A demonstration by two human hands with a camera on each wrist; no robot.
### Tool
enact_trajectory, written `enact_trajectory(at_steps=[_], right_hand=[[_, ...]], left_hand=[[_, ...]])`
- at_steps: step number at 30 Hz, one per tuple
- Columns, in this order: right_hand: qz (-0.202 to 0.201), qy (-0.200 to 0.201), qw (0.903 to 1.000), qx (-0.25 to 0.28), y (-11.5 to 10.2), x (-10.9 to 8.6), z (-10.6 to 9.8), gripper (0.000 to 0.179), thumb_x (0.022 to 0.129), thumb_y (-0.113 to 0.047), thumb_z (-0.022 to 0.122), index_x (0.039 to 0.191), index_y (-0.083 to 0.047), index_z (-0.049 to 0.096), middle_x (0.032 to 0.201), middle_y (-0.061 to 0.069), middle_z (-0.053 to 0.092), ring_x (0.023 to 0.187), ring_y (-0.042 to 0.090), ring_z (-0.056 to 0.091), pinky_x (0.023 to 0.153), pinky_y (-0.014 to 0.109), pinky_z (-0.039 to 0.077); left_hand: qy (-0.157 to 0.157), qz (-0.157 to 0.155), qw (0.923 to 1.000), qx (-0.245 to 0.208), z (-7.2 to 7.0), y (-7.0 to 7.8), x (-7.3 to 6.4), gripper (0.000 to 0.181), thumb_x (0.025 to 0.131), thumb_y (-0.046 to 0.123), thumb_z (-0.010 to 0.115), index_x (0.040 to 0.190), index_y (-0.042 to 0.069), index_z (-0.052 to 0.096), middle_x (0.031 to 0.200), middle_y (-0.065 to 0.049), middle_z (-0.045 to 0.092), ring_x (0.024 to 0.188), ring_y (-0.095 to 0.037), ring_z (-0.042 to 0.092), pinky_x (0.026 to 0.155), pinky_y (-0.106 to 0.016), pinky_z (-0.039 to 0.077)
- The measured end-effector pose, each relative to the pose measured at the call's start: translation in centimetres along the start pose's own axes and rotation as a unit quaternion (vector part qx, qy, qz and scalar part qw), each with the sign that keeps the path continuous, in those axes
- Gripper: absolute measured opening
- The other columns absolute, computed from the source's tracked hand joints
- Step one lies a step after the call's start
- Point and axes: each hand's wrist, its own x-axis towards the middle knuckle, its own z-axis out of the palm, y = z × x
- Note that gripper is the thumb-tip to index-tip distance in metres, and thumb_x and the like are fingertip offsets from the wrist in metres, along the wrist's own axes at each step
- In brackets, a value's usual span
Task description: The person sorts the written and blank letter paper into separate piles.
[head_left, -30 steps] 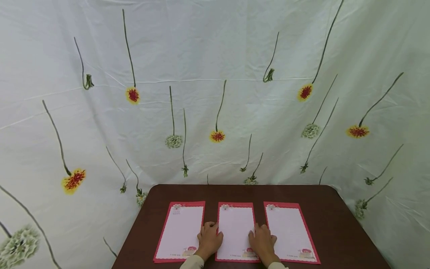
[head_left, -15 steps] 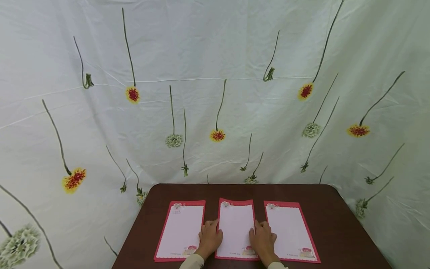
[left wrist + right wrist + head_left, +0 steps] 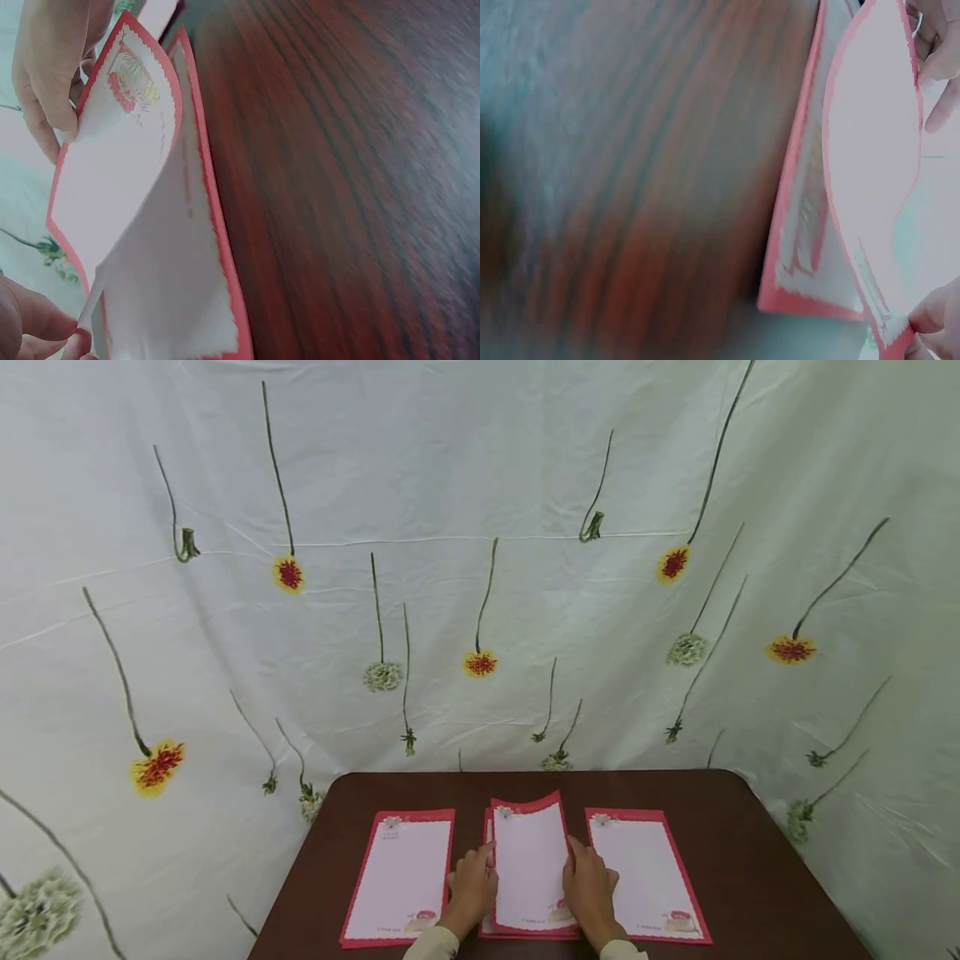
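Observation:
A white sheet of stationery paper (image 3: 529,868) with a red scalloped border is lifted off the middle stack (image 3: 489,914), whose red edges show beneath it. The left hand (image 3: 474,887) pinches the sheet's left edge, and the right hand (image 3: 590,889) pinches its right edge. Its far end curls upward between them. In the left wrist view, the lifted sheet (image 3: 112,157) bows well above the paper below (image 3: 180,277), with the left fingers (image 3: 56,322) at its edge. From the right wrist, the sheet (image 3: 874,127) also shows bent, the right hand (image 3: 934,322) gripping near one corner.
Matching stationery lies on both sides: a left stack (image 3: 405,877) with small print at its top corner, and a right stack (image 3: 641,872). All lie on a dark brown table (image 3: 757,893) with rounded far corners. Behind hangs a white flower-printed cloth (image 3: 435,485).
The top sheet of the middle stack has risen off the sheets below, its far edge curling up and shifting slightly forward. Both hands have moved up a little with it. The side stacks stay put.

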Motion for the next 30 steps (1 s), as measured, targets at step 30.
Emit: enact_trajectory(at_steps=[30], right_hand=[[0.017, 0.106, 0.9941, -0.019, 7.3, 2.0, -9.4, 0.033, 0.098, -0.004, 0.062, 0.129, 0.001, 0.07, 0.088, 0.018, 0.068, 0.094, 0.045, 0.069, 0.078, 0.059, 0.036]], left_hand=[[-0.055, 0.117, 0.9893, -0.068, 7.2, 8.5, 1.4, 0.036, 0.086, 0.003, 0.063, 0.12, 0.01, 0.073, 0.1, -0.013, 0.062, 0.096, -0.036, 0.058, 0.076, -0.047, 0.035]])
